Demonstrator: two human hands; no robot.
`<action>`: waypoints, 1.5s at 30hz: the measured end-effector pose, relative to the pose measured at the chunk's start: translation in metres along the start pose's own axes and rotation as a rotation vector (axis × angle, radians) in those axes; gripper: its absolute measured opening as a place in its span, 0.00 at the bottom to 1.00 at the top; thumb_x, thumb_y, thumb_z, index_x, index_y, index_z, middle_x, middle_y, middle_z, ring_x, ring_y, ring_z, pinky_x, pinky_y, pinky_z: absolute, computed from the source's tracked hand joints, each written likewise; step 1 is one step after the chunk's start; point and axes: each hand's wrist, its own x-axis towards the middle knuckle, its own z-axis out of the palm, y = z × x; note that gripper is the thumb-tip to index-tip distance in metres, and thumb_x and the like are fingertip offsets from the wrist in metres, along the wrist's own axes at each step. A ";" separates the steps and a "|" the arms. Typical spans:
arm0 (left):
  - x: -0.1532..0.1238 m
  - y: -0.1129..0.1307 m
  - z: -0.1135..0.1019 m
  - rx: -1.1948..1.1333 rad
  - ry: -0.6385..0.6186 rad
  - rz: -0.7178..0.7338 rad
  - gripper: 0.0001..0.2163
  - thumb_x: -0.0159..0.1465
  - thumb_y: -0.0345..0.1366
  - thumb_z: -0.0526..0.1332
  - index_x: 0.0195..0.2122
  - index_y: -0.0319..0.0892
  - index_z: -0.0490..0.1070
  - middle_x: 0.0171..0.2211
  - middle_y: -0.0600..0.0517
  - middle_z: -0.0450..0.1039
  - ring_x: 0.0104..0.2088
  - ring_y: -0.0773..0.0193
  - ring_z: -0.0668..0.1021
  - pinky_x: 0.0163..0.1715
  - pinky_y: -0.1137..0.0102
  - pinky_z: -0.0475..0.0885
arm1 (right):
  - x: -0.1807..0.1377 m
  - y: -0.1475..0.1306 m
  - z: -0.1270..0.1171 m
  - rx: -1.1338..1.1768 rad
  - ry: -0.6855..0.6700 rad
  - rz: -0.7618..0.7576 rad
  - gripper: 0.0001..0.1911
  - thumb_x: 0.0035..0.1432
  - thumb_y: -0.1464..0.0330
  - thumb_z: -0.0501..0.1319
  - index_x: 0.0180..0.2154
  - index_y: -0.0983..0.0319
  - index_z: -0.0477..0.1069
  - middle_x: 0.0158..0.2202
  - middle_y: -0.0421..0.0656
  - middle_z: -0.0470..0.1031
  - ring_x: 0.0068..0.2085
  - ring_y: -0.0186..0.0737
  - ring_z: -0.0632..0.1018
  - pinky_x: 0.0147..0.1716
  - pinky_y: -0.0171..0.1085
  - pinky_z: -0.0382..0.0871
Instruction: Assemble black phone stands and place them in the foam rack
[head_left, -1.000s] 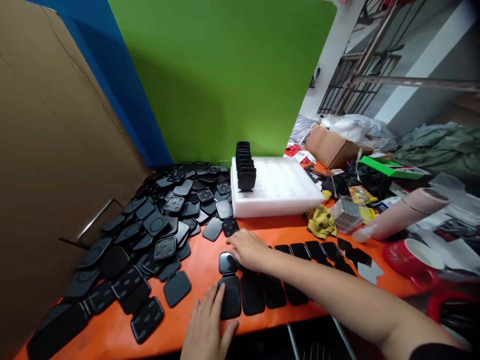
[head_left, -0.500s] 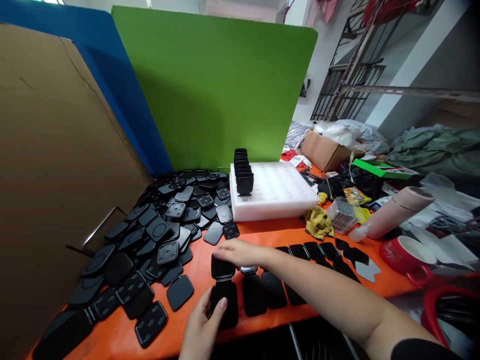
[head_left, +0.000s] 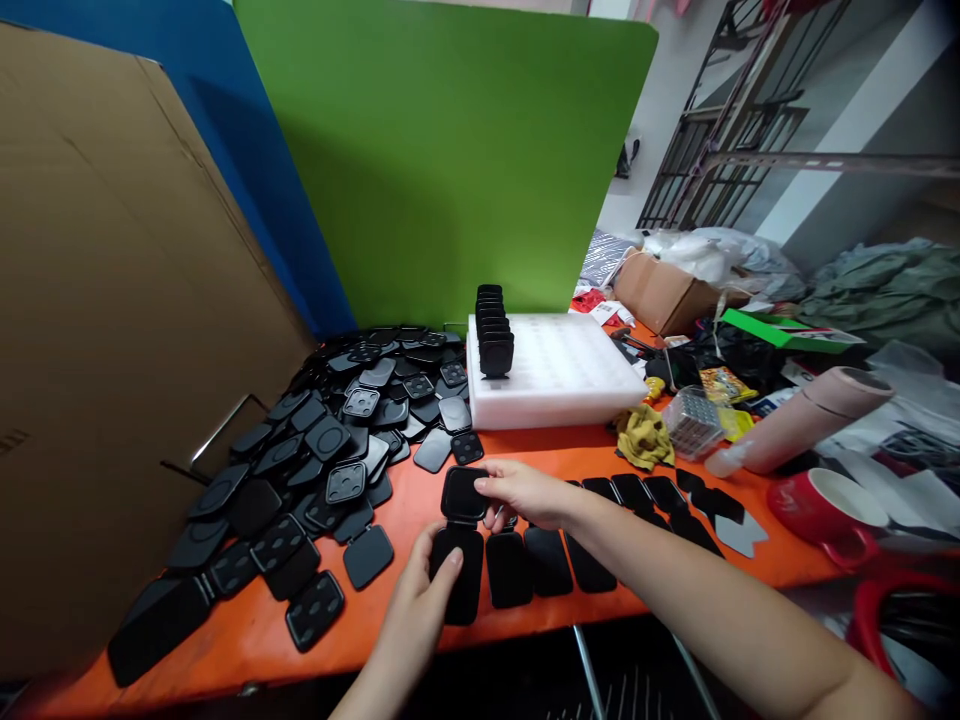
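A black hinged two-panel piece [head_left: 463, 493] lies unfolded near the orange table's front edge, its smaller square panel away from me. My left hand [head_left: 420, 590] grips the longer panel from the left, thumb on top. At the right edge of the square panel, my right hand [head_left: 517, 495] pinches it with thumb and fingers. Directly right of the held piece is a row of similar black pieces [head_left: 549, 560], partly hidden by my right forearm. A large heap of black square panels [head_left: 322, 440], some with round marks or dots, spreads out to the left.
Behind my hands, a white foam block [head_left: 562, 375] carries a line of upright black panels [head_left: 495, 340]. Green [head_left: 465, 150] and brown [head_left: 112, 300] boards wall off the back and left. At right are a yellow cloth [head_left: 645, 440], a pink bottle [head_left: 810, 420] and a red mug [head_left: 825, 515].
My right hand has shifted from the top of the square panel to its right edge, uncovering its face. My left hand keeps its grip. The camera view has moved slightly.
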 end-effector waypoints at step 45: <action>0.078 0.025 -0.001 -0.069 -0.053 -0.114 0.21 0.55 0.47 0.57 0.44 0.38 0.68 0.37 0.44 0.75 0.34 0.61 0.76 0.34 0.68 0.69 | 0.035 -0.091 -0.100 -0.638 0.711 -0.585 0.08 0.57 0.67 0.49 0.37 0.60 0.64 0.30 0.39 0.70 0.31 0.34 0.74 0.33 0.35 0.68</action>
